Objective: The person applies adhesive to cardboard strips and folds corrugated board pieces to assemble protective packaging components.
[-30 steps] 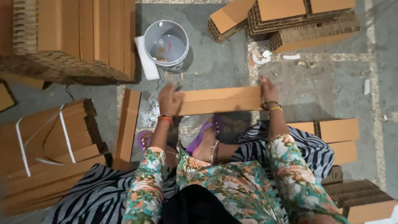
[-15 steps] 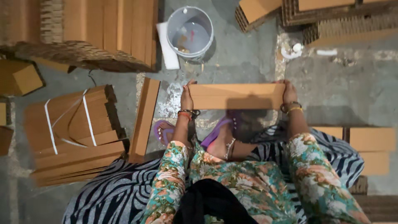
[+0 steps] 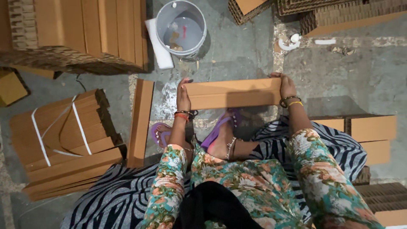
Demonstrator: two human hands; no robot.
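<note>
- Head view, looking straight down: a long folded cardboard strip [image 3: 234, 93] is held level above the concrete floor [image 3: 347, 76], just ahead of the person's knees.
- The left hand [image 3: 183, 95] is clamped on the strip's left end, fingers wrapped over its edge; bangles sit on that wrist.
- The right hand [image 3: 287, 87] is clamped on the strip's right end, with a bracelet and a yellow band at the wrist.
- The two hands are well apart, one at each end of the strip.
- Beyond the strip stands a grey bucket [image 3: 181, 29] with some liquid in it, and a white block [image 3: 159, 44] leans against its left side.
- A single loose cardboard piece [image 3: 141, 123] lies on the floor to the left of the left hand.
- Further left is a bundle of cardboard strips [image 3: 68, 140] tied with white strapping.
- A purple sandal [image 3: 160, 133] shows under the left forearm.
- More flat cardboard pieces [image 3: 369, 133] lie by the right knee.
- A zebra-striped cloth [image 3: 114, 195] is spread beneath the person.
</note>
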